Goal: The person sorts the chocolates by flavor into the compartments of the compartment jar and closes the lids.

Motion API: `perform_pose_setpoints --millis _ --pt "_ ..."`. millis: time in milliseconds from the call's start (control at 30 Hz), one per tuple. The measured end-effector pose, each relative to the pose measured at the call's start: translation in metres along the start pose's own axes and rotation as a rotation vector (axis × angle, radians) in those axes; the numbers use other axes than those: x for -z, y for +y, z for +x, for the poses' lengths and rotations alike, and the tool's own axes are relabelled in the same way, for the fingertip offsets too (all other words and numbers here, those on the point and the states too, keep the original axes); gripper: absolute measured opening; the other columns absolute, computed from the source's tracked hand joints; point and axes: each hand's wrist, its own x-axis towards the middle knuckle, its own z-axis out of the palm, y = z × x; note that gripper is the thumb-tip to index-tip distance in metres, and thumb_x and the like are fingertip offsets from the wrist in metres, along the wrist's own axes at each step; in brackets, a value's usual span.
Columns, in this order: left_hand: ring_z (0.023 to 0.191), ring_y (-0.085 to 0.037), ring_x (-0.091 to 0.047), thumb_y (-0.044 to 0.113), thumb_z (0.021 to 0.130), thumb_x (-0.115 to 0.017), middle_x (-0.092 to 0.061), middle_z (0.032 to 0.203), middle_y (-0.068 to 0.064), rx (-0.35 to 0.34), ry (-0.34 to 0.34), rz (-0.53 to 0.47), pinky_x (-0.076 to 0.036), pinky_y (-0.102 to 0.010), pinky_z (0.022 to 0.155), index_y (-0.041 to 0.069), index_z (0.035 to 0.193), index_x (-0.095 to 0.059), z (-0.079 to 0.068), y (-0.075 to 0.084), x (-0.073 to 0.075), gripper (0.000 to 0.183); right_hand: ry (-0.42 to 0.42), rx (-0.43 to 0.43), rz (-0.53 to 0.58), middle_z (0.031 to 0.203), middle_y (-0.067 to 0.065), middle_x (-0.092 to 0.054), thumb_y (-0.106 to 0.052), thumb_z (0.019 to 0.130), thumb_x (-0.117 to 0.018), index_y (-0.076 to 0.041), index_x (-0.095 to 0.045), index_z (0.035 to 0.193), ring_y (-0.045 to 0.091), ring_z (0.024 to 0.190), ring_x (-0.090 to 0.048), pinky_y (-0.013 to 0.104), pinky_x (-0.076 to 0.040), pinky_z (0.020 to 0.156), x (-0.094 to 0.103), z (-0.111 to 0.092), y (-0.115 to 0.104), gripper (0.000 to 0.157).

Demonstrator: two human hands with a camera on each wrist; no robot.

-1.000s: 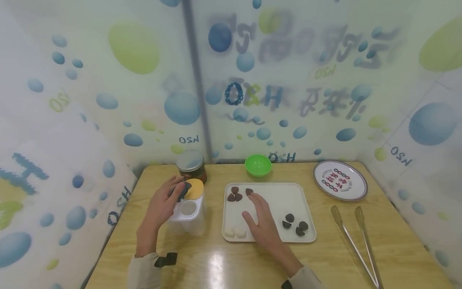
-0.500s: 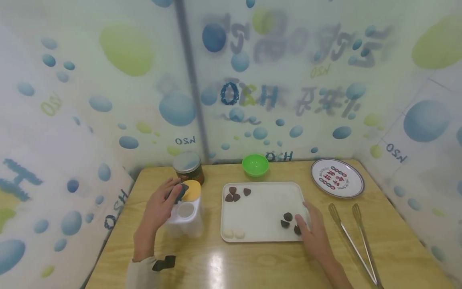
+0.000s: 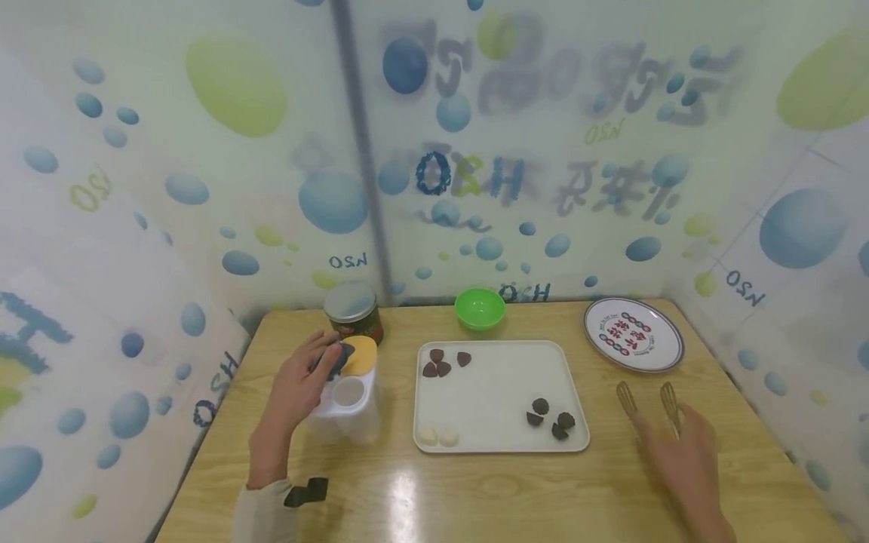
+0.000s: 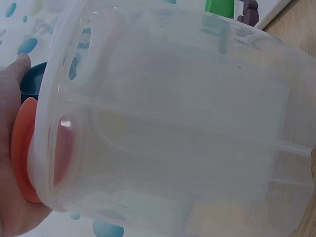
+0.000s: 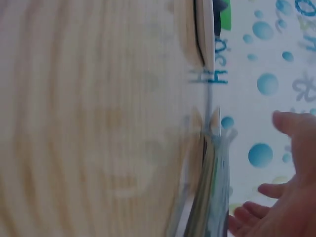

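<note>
My left hand (image 3: 295, 385) holds a dark blue-green lid (image 3: 337, 364) between thumb and fingers, on top of a translucent white container (image 3: 353, 422). A yellow lid (image 3: 360, 356) and an uncovered round opening lie beside it. In the left wrist view an orange lid (image 4: 23, 150) shows at the container's rim by the palm. Over the metal tongs (image 3: 668, 400) hovers my right hand (image 3: 686, 456), hiding their middle and handles in the head view. Its fingers are spread and apart from the tongs (image 5: 207, 182) in the right wrist view.
A white tray (image 3: 495, 377) carries brown pieces (image 3: 437, 355), dark pieces (image 3: 566, 421) and pale pieces (image 3: 449, 437). Behind it stand a green bowl (image 3: 480, 310) and a metal-lidded jar (image 3: 353, 309). A printed plate (image 3: 614, 354) lies at back right. Patterned walls border the table.
My right hand has moved from above the tray, past its right edge, to over the tongs. The left hand has kept its place on the dark lid.
</note>
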Motion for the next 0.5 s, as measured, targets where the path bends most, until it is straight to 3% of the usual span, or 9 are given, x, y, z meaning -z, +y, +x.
perform_pose_setpoints --millis 167,267,367,500 --pt "0.150 -0.037 -0.029 0.048 0.106 -0.041 -0.040 0.158 -0.012 0.002 -0.002 0.003 -0.051 -0.059 0.095 0.011 0.132 -0.066 -0.001 0.001 0.000 0.052 -0.113 -0.032 -0.167 0.140 0.050 -0.023 -0.071 0.087 -0.057 0.020 -0.018 0.147 0.065 0.128 -0.025 0.073 -0.032 0.101 0.012 0.003 0.022 0.116" --pt "0.149 -0.038 -0.030 0.049 0.106 -0.041 -0.038 0.159 -0.014 0.002 0.001 0.003 -0.047 -0.061 0.101 0.009 0.135 -0.063 -0.001 0.002 0.001 0.054 -0.228 -0.035 -0.241 0.132 0.051 -0.026 -0.076 0.084 -0.057 0.023 -0.021 0.143 0.065 0.118 -0.031 0.071 -0.039 0.091 0.016 0.003 0.029 0.121" --pt "0.149 -0.039 -0.031 0.049 0.106 -0.041 -0.037 0.159 -0.015 0.004 0.005 0.009 -0.046 -0.061 0.101 0.007 0.138 -0.060 -0.001 0.003 0.001 0.056 -0.297 -0.012 -0.269 0.125 0.052 -0.032 -0.073 0.083 -0.061 0.025 -0.027 0.137 0.063 0.110 -0.041 0.066 -0.045 0.085 0.017 0.002 0.033 0.117" --pt "0.148 -0.040 -0.032 0.049 0.106 -0.041 -0.036 0.159 -0.016 0.015 0.002 0.010 -0.053 -0.057 0.092 0.007 0.140 -0.058 -0.001 0.004 0.001 0.057 -0.290 0.056 -0.247 0.105 0.041 -0.052 -0.062 0.088 -0.065 0.024 -0.039 0.122 0.046 0.088 -0.057 0.053 -0.051 0.071 0.017 0.002 0.036 0.096"
